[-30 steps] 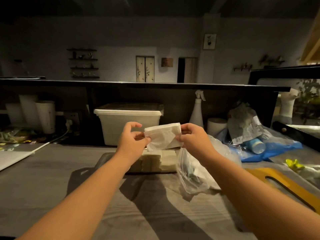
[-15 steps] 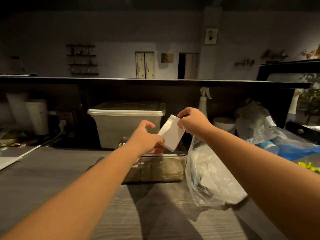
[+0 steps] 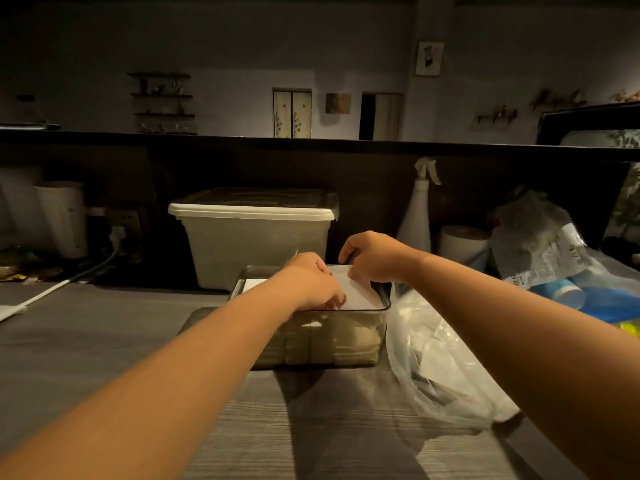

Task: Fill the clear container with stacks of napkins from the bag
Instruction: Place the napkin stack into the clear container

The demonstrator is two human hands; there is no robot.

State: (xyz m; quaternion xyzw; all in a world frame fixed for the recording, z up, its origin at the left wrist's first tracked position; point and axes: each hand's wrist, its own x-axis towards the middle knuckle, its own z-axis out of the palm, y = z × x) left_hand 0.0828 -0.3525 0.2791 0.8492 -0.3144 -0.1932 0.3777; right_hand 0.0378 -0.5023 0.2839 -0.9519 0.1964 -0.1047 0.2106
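The clear container (image 3: 379, 332) sits on the wooden counter in front of me, with rows of napkins showing through its front wall. A white napkin stack (image 3: 358, 293) lies at the top right inside it. My left hand (image 3: 311, 284) reaches into the container and its curled fingers hold the stack's near left edge. My right hand (image 3: 372, 258) grips the stack's far right edge above the rim. The clear plastic bag (image 3: 436, 368) lies slumped just right of the container.
A lidded white tub (image 3: 254, 237) stands behind the container. A spray bottle (image 3: 417, 213), a paper roll (image 3: 462, 244) and crumpled bags with a blue item (image 3: 595, 301) crowd the right. White cups (image 3: 64, 216) and a cable lie at the left.
Both hands have carried the napkin stack down from chest height into the right part of the container. The bag has stayed beside it.
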